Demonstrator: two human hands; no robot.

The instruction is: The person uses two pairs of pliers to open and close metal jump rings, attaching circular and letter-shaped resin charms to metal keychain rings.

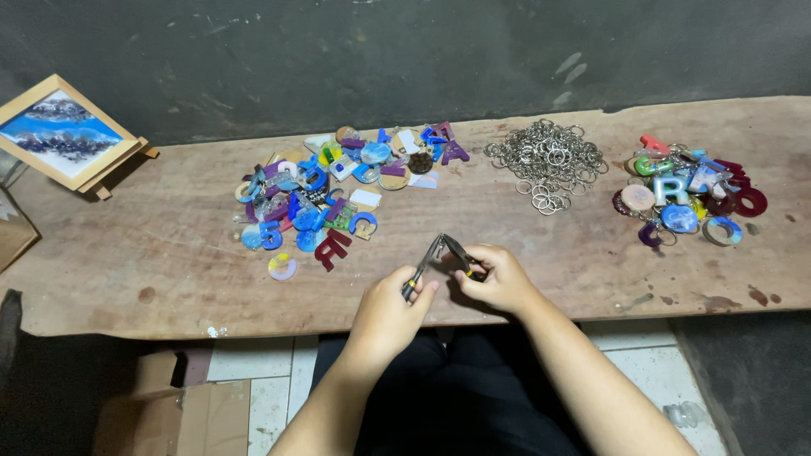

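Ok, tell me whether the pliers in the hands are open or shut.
Open at the handles: the pliers form an inverted V, with the left hand on one handle and the right hand on the other. The tip is too small to judge.

The bench [169,262] is bare wood, matt, rough and stained in patches. The pliers [439,253] have dull dark metal jaws and handles that look like black and yellow plastic. The heap of key rings [547,160] is bright, shiny metal. The coloured letters [321,198] look like glossy, partly see-through plastic or resin. The picture frame [63,135] is pale, smooth wood around a glossy blue panel.
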